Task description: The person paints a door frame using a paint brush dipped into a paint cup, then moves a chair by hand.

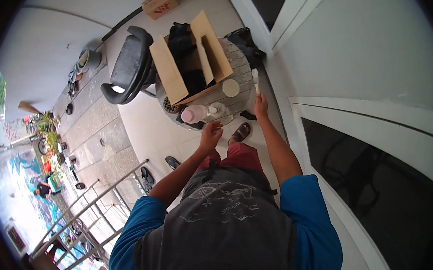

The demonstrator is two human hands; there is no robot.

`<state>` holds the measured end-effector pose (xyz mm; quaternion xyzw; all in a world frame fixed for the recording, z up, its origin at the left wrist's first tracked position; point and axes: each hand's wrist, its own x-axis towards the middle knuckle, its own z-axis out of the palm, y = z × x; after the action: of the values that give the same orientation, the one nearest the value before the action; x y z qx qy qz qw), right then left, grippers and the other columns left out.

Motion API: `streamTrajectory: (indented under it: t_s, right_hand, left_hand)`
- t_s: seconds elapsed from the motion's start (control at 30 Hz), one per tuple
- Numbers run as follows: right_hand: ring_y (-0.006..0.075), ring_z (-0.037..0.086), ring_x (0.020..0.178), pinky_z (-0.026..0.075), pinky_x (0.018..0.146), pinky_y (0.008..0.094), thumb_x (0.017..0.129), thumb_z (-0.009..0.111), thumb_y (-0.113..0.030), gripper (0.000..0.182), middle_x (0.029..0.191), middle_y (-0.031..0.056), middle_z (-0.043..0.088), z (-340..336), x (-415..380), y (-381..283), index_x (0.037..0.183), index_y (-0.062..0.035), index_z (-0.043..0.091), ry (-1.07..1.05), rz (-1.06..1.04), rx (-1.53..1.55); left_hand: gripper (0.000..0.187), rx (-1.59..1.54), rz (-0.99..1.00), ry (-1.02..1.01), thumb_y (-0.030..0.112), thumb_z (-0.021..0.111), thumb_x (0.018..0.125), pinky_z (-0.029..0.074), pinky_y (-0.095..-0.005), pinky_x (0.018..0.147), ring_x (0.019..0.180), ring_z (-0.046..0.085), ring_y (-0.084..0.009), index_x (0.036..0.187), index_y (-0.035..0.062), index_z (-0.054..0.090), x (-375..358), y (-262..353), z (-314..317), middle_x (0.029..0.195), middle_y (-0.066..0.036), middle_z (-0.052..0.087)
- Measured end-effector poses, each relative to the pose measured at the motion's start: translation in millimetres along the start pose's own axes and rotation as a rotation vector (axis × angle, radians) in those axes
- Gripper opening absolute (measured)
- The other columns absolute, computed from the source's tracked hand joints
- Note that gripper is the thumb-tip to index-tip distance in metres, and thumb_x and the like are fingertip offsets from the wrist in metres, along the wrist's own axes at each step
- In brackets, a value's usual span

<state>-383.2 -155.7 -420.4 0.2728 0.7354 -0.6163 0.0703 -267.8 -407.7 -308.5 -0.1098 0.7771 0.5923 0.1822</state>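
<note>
Left hand [210, 134] loosely curled, empty; right hand [261, 107] grips paintbrush [255, 80].

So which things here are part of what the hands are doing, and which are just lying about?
In use:
- paintbrush, held in right hand
- pink-capped bottle, nearest left hand
- round lid
- round table

Lying about:
- open cardboard box
- black chair
- small box by the wall
- pots
</note>
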Motion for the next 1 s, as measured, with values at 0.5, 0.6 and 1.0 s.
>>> streamTrajectory:
  t_s: [0.5,0.6,1.0]
  right_hand:
    - [0.0345,0.06,0.098,0.05,0.085,0.0428,0.095,0.066,-0.005,0.03,0.112,0.016,0.053,25.6,-62.5,-19.1,0.123,-0.0026,0.057,0.07,-0.423,-0.405]
    - [0.034,0.06,0.097,0.05,0.085,0.0423,0.094,0.067,-0.004,0.03,0.111,0.0157,0.055,37.7,-52.3,-24.8,0.122,-0.0028,0.057,0.088,-0.423,-0.397]
    - [0.0359,0.063,0.106,0.051,0.089,0.0447,0.091,0.071,-0.005,0.038,0.118,0.0169,0.059,65.9,-38.2,-28.6,0.125,-0.0048,0.054,0.06,-0.37,-0.395]
  left_hand:
    - [0.035,-0.164,-0.063,0.055,0.01,0.064,0.098,0.052,-0.0337,0.094,0.107,0.067,-0.0201,0.131,0.0006,0.056,-10.5,23.2,-25.8,0.121,-0.011,0.07]
    - [0.035,-0.194,-0.085,0.05,0.009,0.064,0.098,0.053,-0.0325,0.092,0.106,0.067,-0.0188,0.131,0.0003,0.056,-8.8,23.2,-33.4,0.12,-0.011,0.07]
    - [0.035,-0.106,0.003,0.035,0.008,0.064,0.097,0.054,-0.0322,0.091,0.104,0.067,-0.0168,0.13,0.0002,0.056,-8.1,43.2,-43.3,0.12,-0.011,0.071]
